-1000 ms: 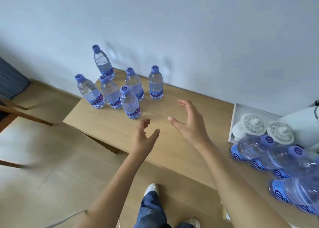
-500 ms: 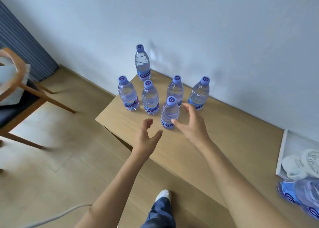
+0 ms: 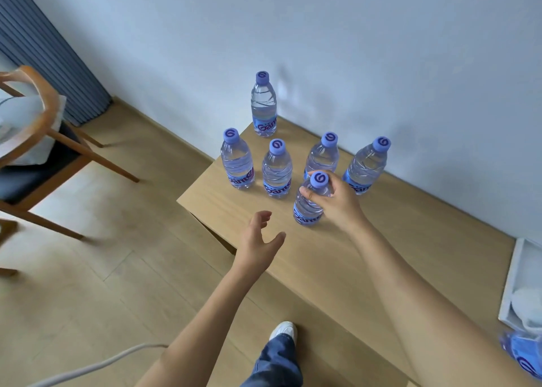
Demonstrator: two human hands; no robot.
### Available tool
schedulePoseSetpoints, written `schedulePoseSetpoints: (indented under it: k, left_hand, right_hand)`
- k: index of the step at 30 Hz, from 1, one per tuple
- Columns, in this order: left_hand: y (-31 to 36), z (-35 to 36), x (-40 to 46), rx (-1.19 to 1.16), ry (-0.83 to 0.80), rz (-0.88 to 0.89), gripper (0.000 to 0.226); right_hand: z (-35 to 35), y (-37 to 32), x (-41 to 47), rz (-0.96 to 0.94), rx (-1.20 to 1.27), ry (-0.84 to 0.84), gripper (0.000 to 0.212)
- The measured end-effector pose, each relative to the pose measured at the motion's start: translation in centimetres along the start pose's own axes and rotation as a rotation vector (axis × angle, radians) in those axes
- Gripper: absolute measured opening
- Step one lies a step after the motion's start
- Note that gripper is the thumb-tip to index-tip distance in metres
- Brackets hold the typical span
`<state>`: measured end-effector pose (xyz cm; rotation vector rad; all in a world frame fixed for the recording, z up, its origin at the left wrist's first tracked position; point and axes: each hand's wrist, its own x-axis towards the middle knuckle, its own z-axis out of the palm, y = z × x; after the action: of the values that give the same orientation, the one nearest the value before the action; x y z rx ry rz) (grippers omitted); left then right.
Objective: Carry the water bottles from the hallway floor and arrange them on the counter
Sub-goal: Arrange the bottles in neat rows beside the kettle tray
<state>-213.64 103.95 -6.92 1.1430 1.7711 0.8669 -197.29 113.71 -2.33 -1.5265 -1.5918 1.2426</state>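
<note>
A: Pale wall behind, low wooden counter [image 3: 366, 257] run along it, plank floor to the left.

B: Hands?

A: Right hand [image 3: 337, 202] wrapped around the shoulder of the front bottle [image 3: 311, 202], thumb on the near side, fingers round the far side just under the blue cap. Left hand [image 3: 259, 244] held above the counter's near left corner, fingers loosely spread, gripping nothing, apart from every bottle.

B: Bearing of the bottle?

A: Ahead of both hands, toward the wall. Upright, long axis vertical, base on the counter. Right clearly the nearer, already on it; left short of it and to its left.

B: Beyond that?

A: Five more bottles [image 3: 277, 169] standing behind, tallest-looking one at the back corner. White tray [image 3: 511, 284] at the far right edge. Wooden chair [image 3: 44, 140] off to the left.

B: Judgement?

A: Probably a nudge into line; tight neighbours, easy to knock.
</note>
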Motion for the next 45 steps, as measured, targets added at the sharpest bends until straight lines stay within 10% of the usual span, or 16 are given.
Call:
schedulePoseSetpoints:
  k: [15,25,37,45]
  left_hand:
    - [6.7,5.4,-2.3,-0.138,-0.214,0.265,0.079]
    - [16.1,10.8,-9.2,-0.159,-0.002,0.543,0.081]
    - [24.4,11.5,-16.0,-0.318,-0.678,0.559,0.057]
    - [26.5,12.4,-17.8,-0.318,-0.848,0.524,0.058]
  right_hand:
    - [-8.0,-6.5,-6.6,-0.082,-0.005,0.261,0.044]
    - [-16.4,-12.4,-14.6,-0.071,-0.16,0.556,0.049]
    - [-27.0,-12.4,-20.8,-0.28,0.535,0.024,0.024]
    - [-28.0,-12.8,-22.5,-0.303,0.616,0.232,0.018]
